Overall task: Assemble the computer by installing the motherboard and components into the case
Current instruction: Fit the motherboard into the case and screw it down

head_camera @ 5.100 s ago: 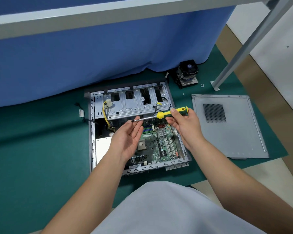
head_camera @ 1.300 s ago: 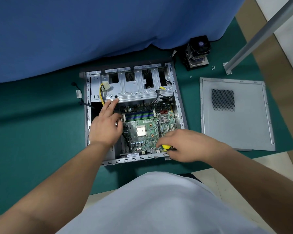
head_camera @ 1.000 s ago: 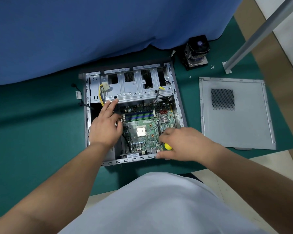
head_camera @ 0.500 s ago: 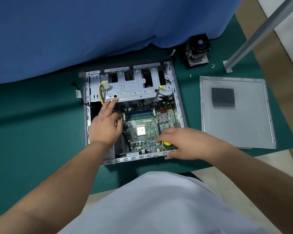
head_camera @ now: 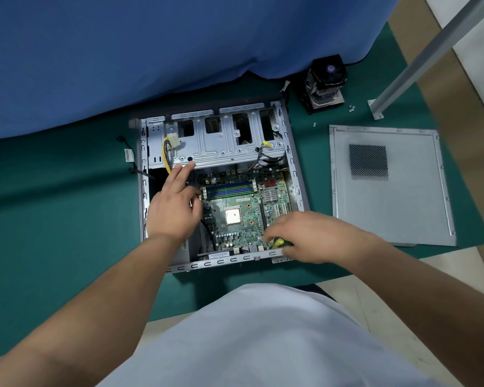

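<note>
Head view: your right hand (head_camera: 308, 237) grips the screwdriver (head_camera: 277, 242) upright over the motherboard (head_camera: 243, 216); keep it vertical while your spread left hand (head_camera: 173, 210) steadies the case (head_camera: 144, 191).

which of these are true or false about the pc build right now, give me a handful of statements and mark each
1. The motherboard lies inside the open case. True.
2. The side panel is fitted on the case. False: it lies flat on the green mat, to the right of the case.
3. The right hand holds a yellow-handled screwdriver at the board's near right corner. True.
4. The cooler fan is mounted over the CPU socket. False: it sits on the mat beyond the case, and the socket is bare.
5. The left hand holds a screwdriver. False: it holds nothing, its fingers reaching toward the drive cage.
</note>
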Demonstrator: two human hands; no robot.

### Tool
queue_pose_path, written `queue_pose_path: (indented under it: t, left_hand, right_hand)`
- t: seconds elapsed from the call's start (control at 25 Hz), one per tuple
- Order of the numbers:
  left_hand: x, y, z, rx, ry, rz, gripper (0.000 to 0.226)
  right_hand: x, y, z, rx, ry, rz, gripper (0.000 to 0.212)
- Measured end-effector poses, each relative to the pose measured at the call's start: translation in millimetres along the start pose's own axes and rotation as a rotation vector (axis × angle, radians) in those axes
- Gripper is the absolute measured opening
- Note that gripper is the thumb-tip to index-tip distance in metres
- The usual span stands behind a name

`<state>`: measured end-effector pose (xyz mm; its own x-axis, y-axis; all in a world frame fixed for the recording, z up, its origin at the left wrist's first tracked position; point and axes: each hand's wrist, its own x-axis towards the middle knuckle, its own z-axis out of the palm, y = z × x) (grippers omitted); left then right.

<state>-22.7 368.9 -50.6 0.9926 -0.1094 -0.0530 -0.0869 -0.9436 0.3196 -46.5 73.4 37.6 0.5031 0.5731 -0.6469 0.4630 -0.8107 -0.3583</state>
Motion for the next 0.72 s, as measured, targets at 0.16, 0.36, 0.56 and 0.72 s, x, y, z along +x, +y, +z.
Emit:
queue_pose_path:
  t: [0.16,0.36,0.56,0.72]
  left_hand:
    - [-0.1,0.5,0.1,0.004,-0.001,0.003,0.019]
    - [0.1,-1.2,0.4,0.005,0.001,0.005,0.019]
    - [0.0,-1.6,2.0,0.008,-0.001,0.000,0.018]
    - [0.1,-1.7,2.2,0.005,-0.002,0.000,0.018]
  right_hand:
    - [6.2,-3.8,2.5,-0.169,0.132,0.125,0.027]
    - [0.5,-3.5,0.4,-0.004,-0.052,0.027,0.040]
    - [6.6,-12.6,3.9,-0.190,0.135,0.117,0.040]
    - [7.9,-14.5,6.4,-0.100,0.060,0.084,0.066]
